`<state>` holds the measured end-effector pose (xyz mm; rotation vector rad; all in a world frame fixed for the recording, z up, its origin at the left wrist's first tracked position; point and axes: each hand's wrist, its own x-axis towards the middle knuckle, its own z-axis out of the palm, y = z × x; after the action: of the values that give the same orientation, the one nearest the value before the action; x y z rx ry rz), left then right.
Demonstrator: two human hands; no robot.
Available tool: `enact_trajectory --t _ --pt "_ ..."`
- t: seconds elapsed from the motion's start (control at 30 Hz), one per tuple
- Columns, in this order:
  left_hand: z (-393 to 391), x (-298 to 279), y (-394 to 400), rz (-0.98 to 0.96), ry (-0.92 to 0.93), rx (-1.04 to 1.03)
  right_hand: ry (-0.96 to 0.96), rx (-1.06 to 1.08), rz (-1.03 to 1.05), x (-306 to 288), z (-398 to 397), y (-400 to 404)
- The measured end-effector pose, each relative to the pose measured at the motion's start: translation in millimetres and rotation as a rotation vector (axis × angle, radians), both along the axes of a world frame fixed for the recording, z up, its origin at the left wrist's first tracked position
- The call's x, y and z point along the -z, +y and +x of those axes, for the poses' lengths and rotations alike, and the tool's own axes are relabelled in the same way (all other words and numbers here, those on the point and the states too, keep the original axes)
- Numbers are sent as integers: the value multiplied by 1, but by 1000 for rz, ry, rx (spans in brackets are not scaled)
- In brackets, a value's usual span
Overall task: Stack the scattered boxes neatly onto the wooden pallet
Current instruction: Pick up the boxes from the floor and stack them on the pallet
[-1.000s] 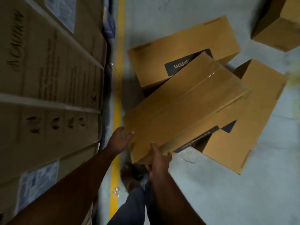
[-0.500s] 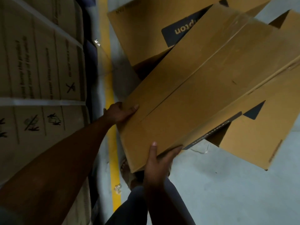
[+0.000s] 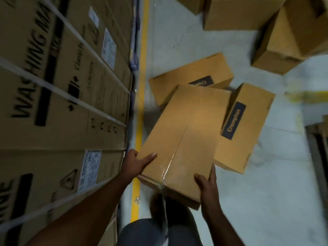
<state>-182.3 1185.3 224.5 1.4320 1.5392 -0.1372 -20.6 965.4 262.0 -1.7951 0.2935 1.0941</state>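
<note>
— Cartons [image 3: 58, 86] first, please: what stands on the left?

— Very big brown cartons, stacked and bound with pale straps, with large dark letters and small white labels on them. They fill the whole left side of the view. Beside them a yellow line [image 3: 140, 96] runs along the grey floor [image 3: 276, 201].

— And the smaller boxes?

— Several lie scattered on the floor. Three are at the top right, one of them tilted [image 3: 292, 41]. In the middle, one box with a dark label [image 3: 191, 77] lies flat, and just right of it a second box [image 3: 248, 132] shows a dark label with the word "Crompton".

— Where is the box that the person carries?

— The held box [image 3: 184, 139] is in the centre, above the floor and tilted, its near end lower. It covers part of the two boxes behind it (if it touches them, I cannot tell). A seam with clear tape runs down its top.

— How is the grip of each hand?

— The left hand [image 3: 137, 163] grips the near left corner, thumb flat on top and the fingers curled under the edge. The right hand [image 3: 206, 183] holds the near right corner, thumb on top and the fingers along the side.

— Is the pallet visible?

— Only a corner of a wooden frame [image 3: 317, 139] at the right edge, blurred, well apart from the held box.
</note>
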Motion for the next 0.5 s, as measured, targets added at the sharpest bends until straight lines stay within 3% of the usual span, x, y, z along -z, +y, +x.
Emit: enact_trajectory --t 0.2,0.5 --pt "-52 -121 -113 14 -146 -97 -61 -113 145 -110 -12 -96" --pt "-132 -249 -285 98 -228 -109 -155 -113 312 -230 -79 -263"
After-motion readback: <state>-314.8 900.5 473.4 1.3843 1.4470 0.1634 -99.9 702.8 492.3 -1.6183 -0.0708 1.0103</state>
